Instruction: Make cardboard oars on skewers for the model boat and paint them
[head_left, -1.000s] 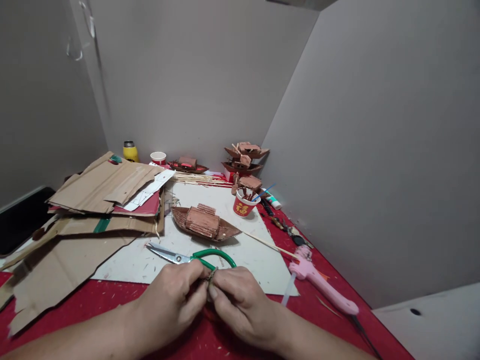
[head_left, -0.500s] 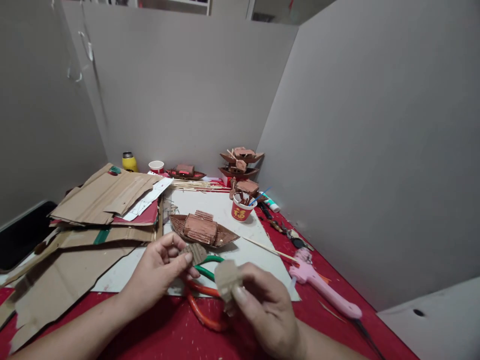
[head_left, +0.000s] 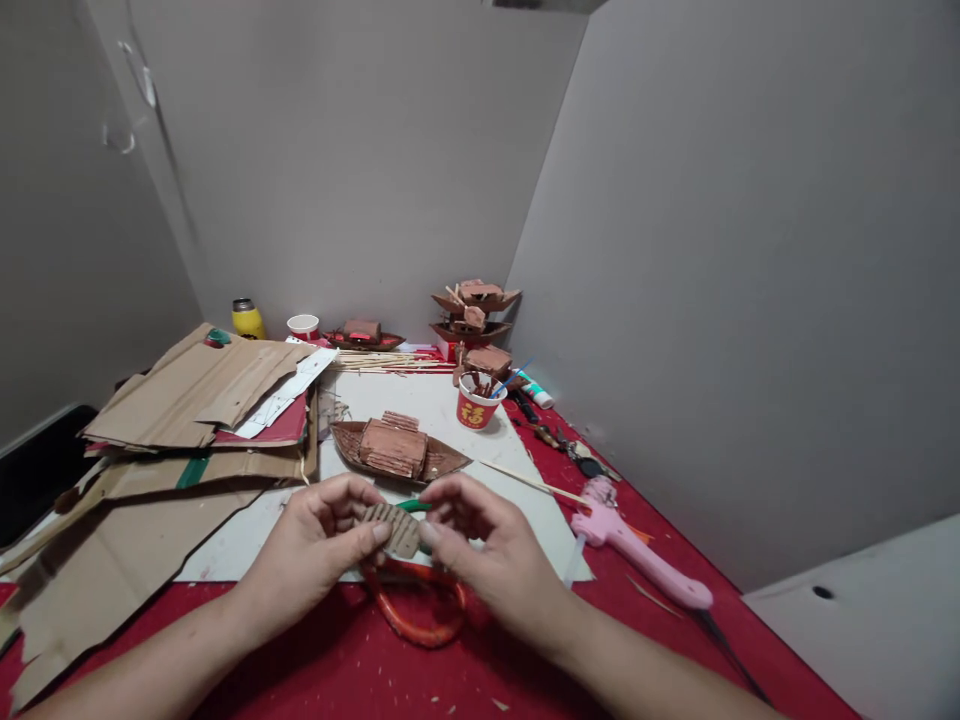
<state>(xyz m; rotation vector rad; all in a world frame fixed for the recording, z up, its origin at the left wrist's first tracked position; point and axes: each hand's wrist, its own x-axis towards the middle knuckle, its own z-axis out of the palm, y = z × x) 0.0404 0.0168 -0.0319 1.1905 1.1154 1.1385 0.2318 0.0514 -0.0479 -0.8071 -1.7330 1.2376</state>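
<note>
My left hand [head_left: 326, 540] pinches a small piece of corrugated cardboard [head_left: 399, 528] between thumb and fingers, its ridged face showing. My right hand [head_left: 484, 540] is at the right edge of that piece, with thumb and bent fingers closed in on it. No second cardboard piece can be made out between the hands. Below them lies a pair of handles, one loop green [head_left: 416, 506] and one orange-red [head_left: 420, 630], partly covered by my fingers. Just beyond the hands a brown model boat [head_left: 394, 448] with a ridged roof rests on a white board [head_left: 536, 530].
Torn cardboard sheets [head_left: 172, 400] are piled at left. A red paper cup [head_left: 480, 408] holds brown bits and a blue stick. At right lies a pink glue gun [head_left: 649, 565]. More model boats [head_left: 476, 310], thin sticks [head_left: 390, 360] and a yellow bottle [head_left: 247, 318] stand along the back.
My right hand has moved left and up to meet my left hand. The separate cardboard piece it held no longer shows. The whole view has shifted slightly.
</note>
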